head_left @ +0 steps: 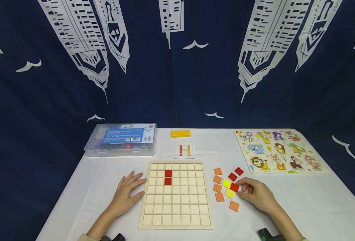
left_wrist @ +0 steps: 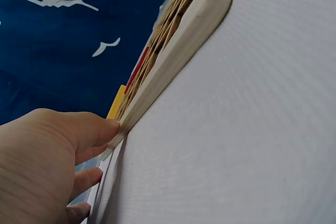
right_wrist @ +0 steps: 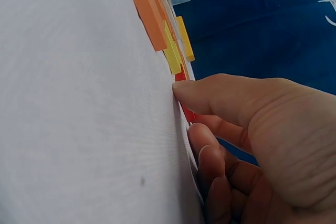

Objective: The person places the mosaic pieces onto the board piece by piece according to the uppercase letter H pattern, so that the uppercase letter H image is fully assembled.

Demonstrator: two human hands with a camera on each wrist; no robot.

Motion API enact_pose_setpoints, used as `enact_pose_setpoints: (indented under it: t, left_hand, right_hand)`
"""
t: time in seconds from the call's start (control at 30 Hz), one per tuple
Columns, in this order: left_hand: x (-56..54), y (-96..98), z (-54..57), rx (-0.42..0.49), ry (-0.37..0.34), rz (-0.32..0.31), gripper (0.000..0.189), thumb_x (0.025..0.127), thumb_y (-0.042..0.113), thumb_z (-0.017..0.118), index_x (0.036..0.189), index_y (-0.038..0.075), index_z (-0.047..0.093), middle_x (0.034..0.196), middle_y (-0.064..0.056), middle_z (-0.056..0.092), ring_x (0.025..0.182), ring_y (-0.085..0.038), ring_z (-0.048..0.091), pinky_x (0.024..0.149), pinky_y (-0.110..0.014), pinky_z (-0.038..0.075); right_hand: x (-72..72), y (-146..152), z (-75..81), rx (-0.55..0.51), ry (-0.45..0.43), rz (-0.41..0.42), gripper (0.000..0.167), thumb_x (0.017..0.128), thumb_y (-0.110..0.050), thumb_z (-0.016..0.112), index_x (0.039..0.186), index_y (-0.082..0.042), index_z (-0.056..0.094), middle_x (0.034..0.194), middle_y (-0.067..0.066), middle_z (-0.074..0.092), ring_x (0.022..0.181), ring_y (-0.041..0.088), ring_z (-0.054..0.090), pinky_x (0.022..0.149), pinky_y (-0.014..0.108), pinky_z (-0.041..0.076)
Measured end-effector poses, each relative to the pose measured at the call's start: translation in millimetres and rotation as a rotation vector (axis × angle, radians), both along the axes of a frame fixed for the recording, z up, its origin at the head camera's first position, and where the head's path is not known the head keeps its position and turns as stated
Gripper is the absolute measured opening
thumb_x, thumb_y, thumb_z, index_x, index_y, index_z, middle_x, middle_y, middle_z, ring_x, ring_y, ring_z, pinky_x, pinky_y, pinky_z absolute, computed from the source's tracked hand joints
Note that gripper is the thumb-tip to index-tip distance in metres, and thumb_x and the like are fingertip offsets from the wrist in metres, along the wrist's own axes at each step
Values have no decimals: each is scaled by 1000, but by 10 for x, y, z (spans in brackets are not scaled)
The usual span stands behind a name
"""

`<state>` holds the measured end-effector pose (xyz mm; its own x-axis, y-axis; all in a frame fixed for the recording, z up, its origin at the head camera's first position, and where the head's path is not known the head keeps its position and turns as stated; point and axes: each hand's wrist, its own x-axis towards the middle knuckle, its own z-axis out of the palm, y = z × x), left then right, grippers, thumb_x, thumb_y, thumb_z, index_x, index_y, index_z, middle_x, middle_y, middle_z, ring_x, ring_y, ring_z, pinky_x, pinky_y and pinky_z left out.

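A pale wooden grid board (head_left: 176, 225) lies on the table, with two red square tiles (head_left: 168, 177) one above the other in its upper part. My left hand (head_left: 126, 194) is spread flat at the board's left side; in the left wrist view its thumb touches the board edge (left_wrist: 173, 61). To the right of the board, my right hand (head_left: 257, 194) pinches a loose red tile (head_left: 234, 187) between thumb and index finger, low at the table. Around it lie two yellow tiles (head_left: 230, 193), two more red tiles (head_left: 239, 171) and several orange tiles (head_left: 219, 197).
Behind the board lie a pattern card (head_left: 183, 150) and a yellow block (head_left: 180, 134). A clear plastic case (head_left: 120, 140) stands at the back left. An animal puzzle board (head_left: 281, 151) lies at the back right. A dark blue printed cloth (head_left: 171, 83) hangs behind the table.
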<state>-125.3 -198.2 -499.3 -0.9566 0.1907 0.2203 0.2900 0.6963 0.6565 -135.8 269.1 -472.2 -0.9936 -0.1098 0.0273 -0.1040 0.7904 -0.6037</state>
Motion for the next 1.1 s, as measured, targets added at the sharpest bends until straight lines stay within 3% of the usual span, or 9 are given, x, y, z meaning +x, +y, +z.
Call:
enact_pose_setpoints:
  t: [0.33, 0.5, 0.6, 0.73, 0.87, 1.1]
  left_hand:
    - [-1, -14, -23, -1, 14, -1, 42, 82, 14, 75, 123, 12, 67, 145, -14, 52, 145, -42, 28, 117, -65, 6]
    - [-7, -12, -34, -4, 39, -13, 43, 82, 15, 75, 123, 13, 67, 144, -14, 53, 144, -44, 29, 116, -66, 8]
    - [-5, -16, -30, -7, 25, -10, 43, 82, 15, 75, 124, 13, 67, 145, -14, 52, 144, -43, 28, 116, -65, 7]
    - [-4, -21, -11, -11, 8, -3, 43, 82, 15, 75, 124, 13, 66, 146, -12, 51, 146, -41, 27, 118, -64, 6]
    - [-10, -22, -3, -13, 18, -8, 43, 83, 16, 75, 125, 14, 66, 145, -13, 52, 145, -42, 27, 118, -64, 6]
    - [6, -10, -14, -6, 50, -9, 42, 82, 15, 75, 123, 13, 67, 143, -13, 54, 143, -44, 30, 116, -66, 8]
  right_hand:
    - [-25, 0, 5, -41, -40, -40, 24, 77, -11, 80, 99, -11, 70, 78, -2, 60, 61, 8, 43, 52, 22, 34]
    - [-17, -10, 80, -68, -73, -50, 25, 77, -10, 80, 99, -8, 68, 80, 0, 61, 64, 10, 45, 53, 22, 37]
    - [-20, -64, 174, -71, -43, -27, 25, 76, -8, 80, 99, -8, 68, 81, -1, 61, 66, 9, 46, 54, 21, 39]
    - [-59, -264, 348, -102, 39, 62, 24, 76, -5, 79, 97, -9, 68, 80, -1, 61, 67, 7, 47, 54, 20, 41]
    - [-134, -650, 496, -152, 63, 165, 23, 76, -3, 77, 96, -9, 68, 80, -1, 61, 66, 7, 49, 53, 20, 42]
    - [-214, -1481, 521, -169, 67, 354, 22, 75, -5, 77, 93, -14, 69, 80, -5, 62, 61, 5, 49, 52, 20, 42]
